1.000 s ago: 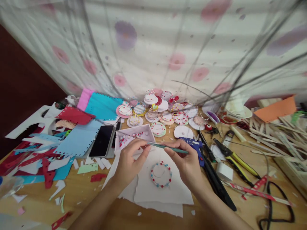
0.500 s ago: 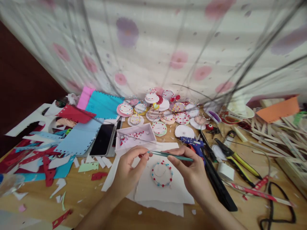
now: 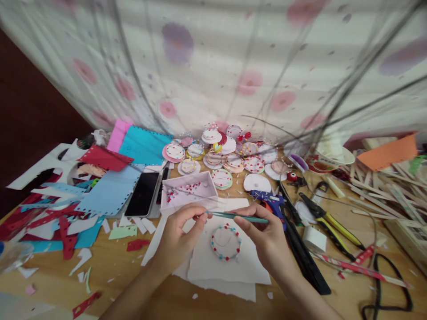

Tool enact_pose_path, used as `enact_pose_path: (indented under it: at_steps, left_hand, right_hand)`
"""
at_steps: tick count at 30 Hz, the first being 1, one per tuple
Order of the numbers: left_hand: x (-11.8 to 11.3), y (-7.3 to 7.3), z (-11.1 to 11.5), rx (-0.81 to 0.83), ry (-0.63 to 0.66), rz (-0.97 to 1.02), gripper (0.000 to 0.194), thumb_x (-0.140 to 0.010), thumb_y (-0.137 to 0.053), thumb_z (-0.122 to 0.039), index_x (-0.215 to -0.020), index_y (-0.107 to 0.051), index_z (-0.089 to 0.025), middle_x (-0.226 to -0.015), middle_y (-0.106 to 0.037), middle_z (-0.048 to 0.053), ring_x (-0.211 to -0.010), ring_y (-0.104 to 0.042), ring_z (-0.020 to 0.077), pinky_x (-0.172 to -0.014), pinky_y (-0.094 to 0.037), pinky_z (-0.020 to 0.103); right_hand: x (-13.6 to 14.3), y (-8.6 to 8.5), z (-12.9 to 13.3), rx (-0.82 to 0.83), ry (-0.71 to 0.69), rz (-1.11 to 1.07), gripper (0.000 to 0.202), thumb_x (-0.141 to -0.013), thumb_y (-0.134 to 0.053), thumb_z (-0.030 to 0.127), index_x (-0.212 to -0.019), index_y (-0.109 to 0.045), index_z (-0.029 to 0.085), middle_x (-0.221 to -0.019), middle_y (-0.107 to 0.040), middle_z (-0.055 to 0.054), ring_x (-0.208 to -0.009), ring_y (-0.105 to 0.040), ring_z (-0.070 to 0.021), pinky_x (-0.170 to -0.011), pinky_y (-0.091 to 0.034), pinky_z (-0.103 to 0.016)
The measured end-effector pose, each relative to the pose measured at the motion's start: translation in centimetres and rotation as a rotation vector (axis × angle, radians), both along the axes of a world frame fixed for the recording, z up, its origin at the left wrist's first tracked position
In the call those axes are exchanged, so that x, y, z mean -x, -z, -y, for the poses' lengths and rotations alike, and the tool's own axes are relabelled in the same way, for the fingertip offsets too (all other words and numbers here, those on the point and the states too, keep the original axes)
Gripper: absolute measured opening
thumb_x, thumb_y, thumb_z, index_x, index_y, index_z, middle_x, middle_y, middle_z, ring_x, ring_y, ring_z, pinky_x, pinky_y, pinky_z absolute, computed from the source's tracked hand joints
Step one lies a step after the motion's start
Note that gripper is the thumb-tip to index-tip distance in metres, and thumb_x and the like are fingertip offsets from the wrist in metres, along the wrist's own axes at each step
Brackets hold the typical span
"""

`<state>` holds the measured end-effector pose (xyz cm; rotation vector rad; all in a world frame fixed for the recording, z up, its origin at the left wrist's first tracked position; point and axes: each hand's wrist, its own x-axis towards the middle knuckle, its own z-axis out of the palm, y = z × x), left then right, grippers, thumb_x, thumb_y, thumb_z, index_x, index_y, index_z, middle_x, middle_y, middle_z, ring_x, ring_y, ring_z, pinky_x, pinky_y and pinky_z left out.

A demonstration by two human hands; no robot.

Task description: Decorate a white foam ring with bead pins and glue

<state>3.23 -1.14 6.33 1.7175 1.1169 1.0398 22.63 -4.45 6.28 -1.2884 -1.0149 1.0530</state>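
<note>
Colored paper scraps (image 3: 68, 233) and a punched light-blue sheet (image 3: 110, 191) crowd the left side of a wooden worktop (image 3: 126, 263), with a dark-screened phone (image 3: 143, 194) just beside them. Next along, a pale box (image 3: 214, 186) holds loose beads (image 3: 183, 189), most of them red or pink.

In front of it, a person's left hand (image 3: 182, 233) is raised, thumb and forefinger drawn into a narrow pinch on a small bluish piece (image 3: 208, 213), too tiny to identify for certain. Below and between the hands, a beaded ring (image 3: 227, 258) of red and light blue lies flat on white paper (image 3: 233, 272). Above it, slim teal tweezers (image 3: 251, 218) point leftward, their tips at the left fingertips, while the right hand (image 3: 270, 231) grips them with its fingers nearly together.

The step in hand appears to be fine work on that little piece, fingertips and tweezers meeting over the ring; the next move calls for well-aligned tips, a light squeeze and a steady left pinch. Farther right lie a blue glue gun (image 3: 275, 203), a yellow-handled tool (image 3: 338, 230) and, at the far side, a heap of wooden sticks (image 3: 376, 192).
</note>
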Motion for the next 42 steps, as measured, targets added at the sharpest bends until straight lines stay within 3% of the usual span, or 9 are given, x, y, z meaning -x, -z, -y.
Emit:
enact_pose_path:
  at_steps: [22, 26, 31, 36, 39, 42]
  left_hand:
    - [-0.4, -0.3, -0.1, -0.030, 0.032, -0.060, 0.015, -0.088, -0.056, -0.023, -0.087, -0.070, -0.021, -0.087, -0.070, 0.004, -0.085, -0.064, 0.0161, -0.076, -0.051, 0.025]
    - [0.5, 0.7, -1.6, -0.083, -0.021, -0.126, 0.015, -0.089, -0.054, -0.023, -0.088, -0.069, -0.020, -0.090, -0.071, 0.004, -0.086, -0.065, 0.0160, -0.077, -0.051, 0.025]
    - [2.1, 2.8, -5.5, -0.311, -0.078, -0.373, 0.015, -0.088, -0.054, -0.024, -0.086, -0.068, -0.018, -0.083, -0.071, 0.004, -0.075, -0.064, 0.0164, -0.070, -0.050, 0.027]
    - [3.6, 2.6, -9.0, -0.524, -0.059, -0.714, 0.017, -0.085, -0.060, -0.026, -0.074, -0.070, -0.019, -0.083, -0.070, 0.006, -0.083, -0.063, 0.0229, -0.082, -0.047, 0.037]
    - [4.3, 1.7, -9.3, -0.518, 0.021, -0.774, 0.018, -0.087, -0.054, -0.022, -0.094, -0.070, -0.019, -0.099, -0.068, 0.008, -0.094, -0.062, 0.0247, -0.085, -0.047, 0.039]
    - [4.7, 1.5, -8.5, -0.456, 0.181, -0.744, 0.028, -0.091, -0.048, -0.025, -0.115, -0.062, -0.018, -0.113, -0.064, 0.010, -0.105, -0.060, 0.0227, -0.090, -0.047, 0.036]
  right_hand:
    - [-0.3, -0.3, 0.2, 0.021, 0.045, -0.013, 0.021, -0.070, -0.075, 0.039, -0.070, -0.067, 0.020, -0.078, -0.072, -0.006, -0.070, -0.065, -0.0192, -0.061, -0.050, -0.027]
    - [-1.1, 0.4, 0.3, 0.014, 0.089, -0.119, 0.020, -0.069, -0.077, 0.036, -0.070, -0.066, 0.020, -0.082, -0.074, -0.006, -0.077, -0.068, -0.0206, -0.067, -0.052, -0.028]
    - [-2.2, 1.5, 1.1, 0.032, 0.180, -0.159, 0.020, -0.068, -0.079, 0.034, -0.074, -0.066, 0.021, -0.083, -0.074, -0.006, -0.078, -0.068, -0.0203, -0.067, -0.051, -0.027]
    - [-2.8, 2.4, 1.8, 0.038, 0.255, -0.127, 0.022, -0.067, -0.079, 0.035, -0.076, -0.066, 0.020, -0.083, -0.072, -0.006, -0.076, -0.065, -0.0195, -0.065, -0.049, -0.027]
    - [-3.0, 2.9, 1.8, 0.045, 0.298, -0.142, 0.024, -0.066, -0.079, 0.036, -0.074, -0.065, 0.019, -0.077, -0.069, -0.004, -0.069, -0.062, -0.0170, -0.060, -0.047, -0.025]
    - [-3.0, 3.2, 1.8, 0.041, 0.353, -0.154, 0.028, -0.063, -0.080, 0.039, -0.072, -0.064, 0.017, -0.069, -0.065, -0.003, -0.061, -0.057, -0.0140, -0.052, -0.041, -0.023]
